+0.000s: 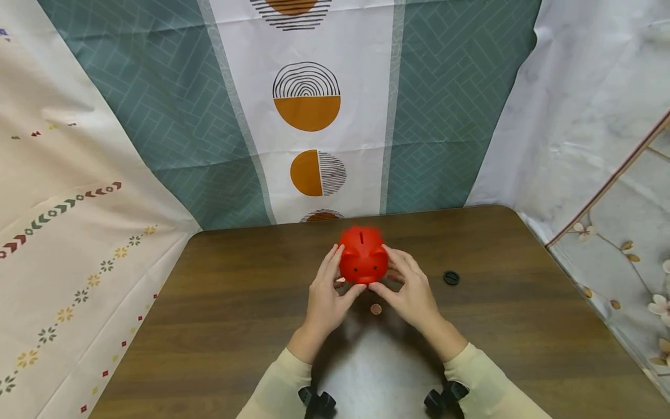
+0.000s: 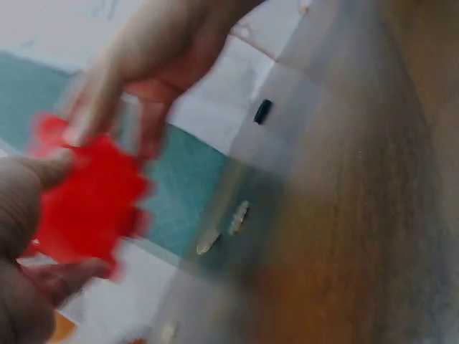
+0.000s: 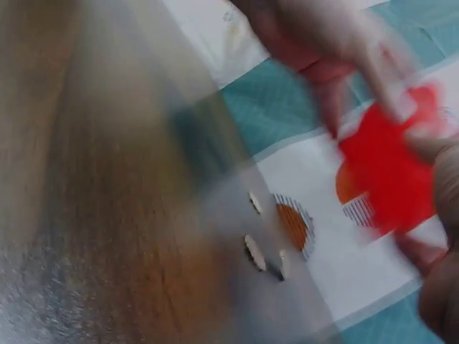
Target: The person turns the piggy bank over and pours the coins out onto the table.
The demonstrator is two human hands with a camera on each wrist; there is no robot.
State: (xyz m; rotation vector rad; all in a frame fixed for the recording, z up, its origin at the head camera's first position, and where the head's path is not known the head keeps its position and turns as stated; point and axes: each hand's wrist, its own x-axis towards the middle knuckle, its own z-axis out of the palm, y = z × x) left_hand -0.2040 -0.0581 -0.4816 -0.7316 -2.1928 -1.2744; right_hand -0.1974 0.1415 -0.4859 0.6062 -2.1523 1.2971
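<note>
While both arms [image 1: 280,384] reach forward over a brown desk [image 1: 235,308], the left hand [image 1: 325,298] and right hand [image 1: 416,297] grip a red piggy bank [image 1: 362,257] between them, raised above the surface, thumbs [image 1: 353,294] near its snout.

Brown wood-grain table [image 1: 220,326], small coins [image 1: 376,309] lying flat, round black plug [image 1: 451,277] to their right

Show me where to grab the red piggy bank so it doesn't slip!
Probably by the rounded sides of the red piggy bank, one hand from the left and one from the right, as the left hand and right hand hold it. Its body is plump and round, so curved fingers should fit well, and a side grip leaves the coin slot on top uncovered.
</note>
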